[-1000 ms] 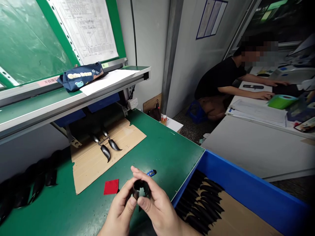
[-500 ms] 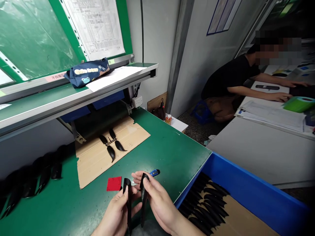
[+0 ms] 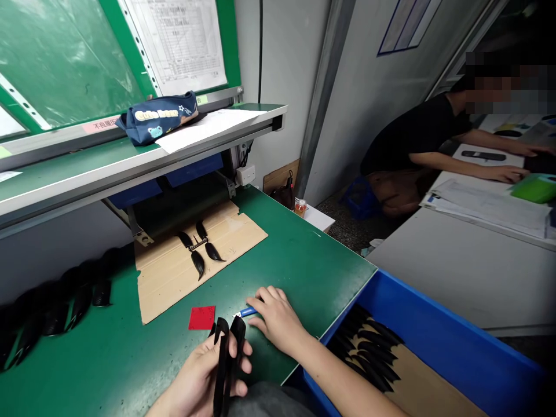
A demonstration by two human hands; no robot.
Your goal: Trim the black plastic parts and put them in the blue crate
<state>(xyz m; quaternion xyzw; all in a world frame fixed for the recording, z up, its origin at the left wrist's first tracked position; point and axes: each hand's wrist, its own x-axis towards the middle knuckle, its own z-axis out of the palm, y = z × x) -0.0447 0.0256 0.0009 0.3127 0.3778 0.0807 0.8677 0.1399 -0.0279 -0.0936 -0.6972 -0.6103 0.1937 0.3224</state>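
Observation:
My left hand (image 3: 197, 368) is closed around two long black curved plastic pieces (image 3: 229, 353), held upright side by side near the front of the table. To its right, my right hand (image 3: 278, 321) lies over a blue utility knife (image 3: 247, 311) on the green tabletop, thumb and index finger on either side of the handle. The knife's tip points left, and the rest of its handle is hidden under the hand. A red square pad (image 3: 202, 318) lies just left of the knife.
Black leaf-shaped parts joined on a frame (image 3: 198, 246) lie on cardboard (image 3: 152, 295). More black parts (image 3: 56, 315) line the left side. A blue bin (image 3: 434, 313) at right holds several black pieces. A shelf (image 3: 243, 127) overhangs the back; a person sits beyond.
My right hand has let go of its black piece and moved right onto the utility knife. Both black pieces are now in my left hand. The view has shifted slightly.

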